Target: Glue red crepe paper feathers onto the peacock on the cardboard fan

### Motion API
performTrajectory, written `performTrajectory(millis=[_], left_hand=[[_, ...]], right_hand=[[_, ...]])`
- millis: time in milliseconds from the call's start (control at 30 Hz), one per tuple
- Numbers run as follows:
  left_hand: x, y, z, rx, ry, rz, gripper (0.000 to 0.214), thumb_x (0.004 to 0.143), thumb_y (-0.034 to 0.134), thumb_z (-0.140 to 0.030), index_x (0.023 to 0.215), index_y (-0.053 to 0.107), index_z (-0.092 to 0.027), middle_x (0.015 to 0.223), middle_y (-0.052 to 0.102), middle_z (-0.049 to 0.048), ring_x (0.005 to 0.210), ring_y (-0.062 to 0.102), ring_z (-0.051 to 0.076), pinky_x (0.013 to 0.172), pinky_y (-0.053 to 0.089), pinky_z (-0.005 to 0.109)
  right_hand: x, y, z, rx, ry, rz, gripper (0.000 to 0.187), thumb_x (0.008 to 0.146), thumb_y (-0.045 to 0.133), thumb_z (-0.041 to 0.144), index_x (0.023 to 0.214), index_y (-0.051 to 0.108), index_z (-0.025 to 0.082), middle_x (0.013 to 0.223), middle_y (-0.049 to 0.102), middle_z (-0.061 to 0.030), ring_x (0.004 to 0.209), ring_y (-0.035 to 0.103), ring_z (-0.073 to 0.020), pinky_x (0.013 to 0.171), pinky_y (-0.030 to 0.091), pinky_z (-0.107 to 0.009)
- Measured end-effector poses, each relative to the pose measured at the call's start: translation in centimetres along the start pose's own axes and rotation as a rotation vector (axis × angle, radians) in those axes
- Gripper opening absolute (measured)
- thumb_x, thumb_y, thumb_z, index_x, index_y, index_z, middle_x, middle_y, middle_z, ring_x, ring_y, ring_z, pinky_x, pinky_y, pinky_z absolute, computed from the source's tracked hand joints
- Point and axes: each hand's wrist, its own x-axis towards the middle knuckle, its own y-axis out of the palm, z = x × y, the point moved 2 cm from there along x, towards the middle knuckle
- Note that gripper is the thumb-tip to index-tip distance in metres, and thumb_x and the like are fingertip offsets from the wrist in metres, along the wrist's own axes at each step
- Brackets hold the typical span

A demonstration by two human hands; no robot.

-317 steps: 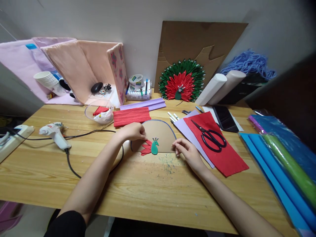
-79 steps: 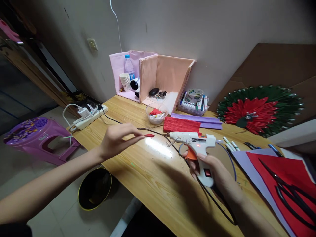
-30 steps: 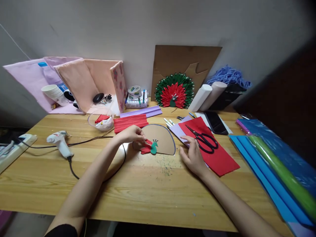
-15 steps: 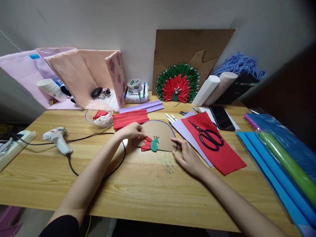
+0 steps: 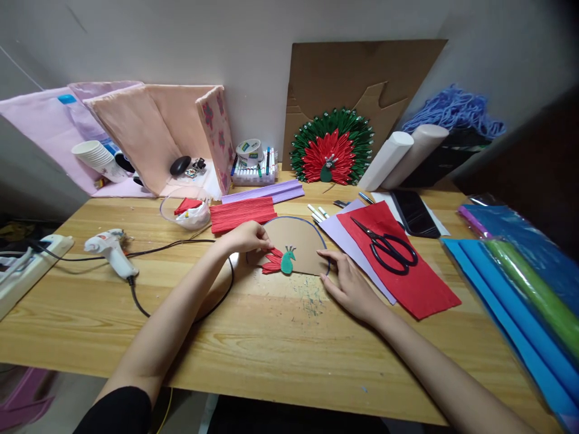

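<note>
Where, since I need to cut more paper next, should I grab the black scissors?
Grip the black scissors by their two handle loops, at the near-right end on the red sheet; the blades point far-left. Come from the near right, likely with the right hand, which lies closest.

I count one glue gun (image 5: 108, 247) at left, one scissors (image 5: 386, 248), two white rolls (image 5: 386, 160) upper right, one cardboard half-disc (image 5: 303, 241).

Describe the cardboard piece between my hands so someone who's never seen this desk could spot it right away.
On the wooden table, look between the left hand and right hand. There lies a brown cardboard half-circle with a blue edge. Unlike the full green-and-red fan by the wall, it bears only a small green bird and a few red petals.
</note>
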Motion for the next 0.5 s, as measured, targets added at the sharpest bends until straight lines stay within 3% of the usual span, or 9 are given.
performTrajectory(millis=[500], left_hand=[[-0.24,0.01,-0.38,0.065,0.018,-0.065,0.025,0.065,0.062,-0.036,0.073,0.069,-0.014,0.067,0.068,0.005,0.061,0.059,0.014,0.058,0.04,0.023]], right_hand=[[0.04,0.05,0.01,0.008,-0.002,0.002,0.044,0.085,0.044,0.024,0.126,0.029,0.023,0.12,0.047,-0.0118,0.113,0.047,-0.0251,0.094,0.042,-0.047]])
